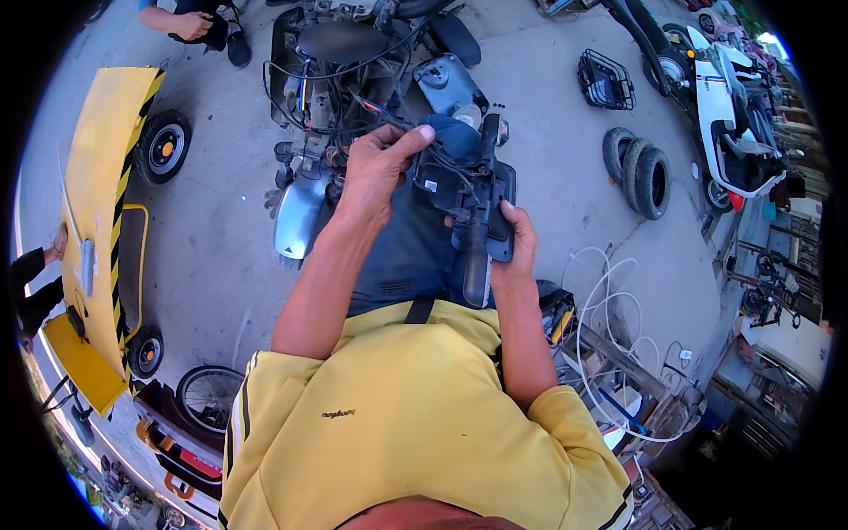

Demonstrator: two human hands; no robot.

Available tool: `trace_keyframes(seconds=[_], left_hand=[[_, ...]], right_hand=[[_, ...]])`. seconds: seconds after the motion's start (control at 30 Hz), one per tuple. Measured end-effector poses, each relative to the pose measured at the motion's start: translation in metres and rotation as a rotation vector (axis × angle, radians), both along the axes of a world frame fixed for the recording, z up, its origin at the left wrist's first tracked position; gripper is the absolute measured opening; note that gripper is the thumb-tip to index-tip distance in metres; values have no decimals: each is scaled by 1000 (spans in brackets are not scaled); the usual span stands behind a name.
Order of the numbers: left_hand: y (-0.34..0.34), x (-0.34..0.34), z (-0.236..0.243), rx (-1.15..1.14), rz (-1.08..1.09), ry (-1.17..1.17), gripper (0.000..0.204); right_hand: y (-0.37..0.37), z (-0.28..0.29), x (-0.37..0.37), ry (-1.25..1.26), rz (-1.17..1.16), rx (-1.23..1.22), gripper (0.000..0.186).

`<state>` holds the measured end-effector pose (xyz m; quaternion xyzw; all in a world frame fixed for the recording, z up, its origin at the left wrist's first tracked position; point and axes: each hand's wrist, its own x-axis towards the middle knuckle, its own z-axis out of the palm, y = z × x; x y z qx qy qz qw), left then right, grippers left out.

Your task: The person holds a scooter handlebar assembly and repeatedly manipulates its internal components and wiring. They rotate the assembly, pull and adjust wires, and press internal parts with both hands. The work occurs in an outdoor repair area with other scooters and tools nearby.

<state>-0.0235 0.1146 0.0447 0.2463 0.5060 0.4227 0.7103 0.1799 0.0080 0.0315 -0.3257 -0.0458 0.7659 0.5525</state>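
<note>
My left hand (382,168) pinches dark wires at the left side of a black handlebar switch assembly (449,193). My right hand (517,238) grips the assembly's right side, beside a long black rubber grip (477,261) that points down toward me. Dark blue padded material (450,132) sits at the assembly's top. Just beyond my hands is a partly dismantled scooter front (322,102) with exposed wiring, a silver curved part (300,216) and an oval dark part (340,42). Some of my right fingers are hidden under the assembly.
A yellow cart (102,177) stands left, with another person's hand (60,240) on it. Another person (199,26) crouches at top left. Tires (652,183), a wire basket (605,81) and a white scooter (720,106) are right. A white hose (583,336) coils near a cluttered bench.
</note>
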Motion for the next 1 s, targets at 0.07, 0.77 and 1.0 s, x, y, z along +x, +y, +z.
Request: trace_keyframes(seconds=[0.07, 0.77, 1.0], left_hand=[[1, 0, -3, 13, 7, 10, 26], [4, 11, 10, 37, 26, -47, 29], [4, 5, 9, 91, -47, -32, 22]], right_hand=[[2, -2, 6, 70, 42, -10, 58], [8, -29, 27, 269, 101, -73, 58], [10, -31, 27, 288, 102, -84, 58]])
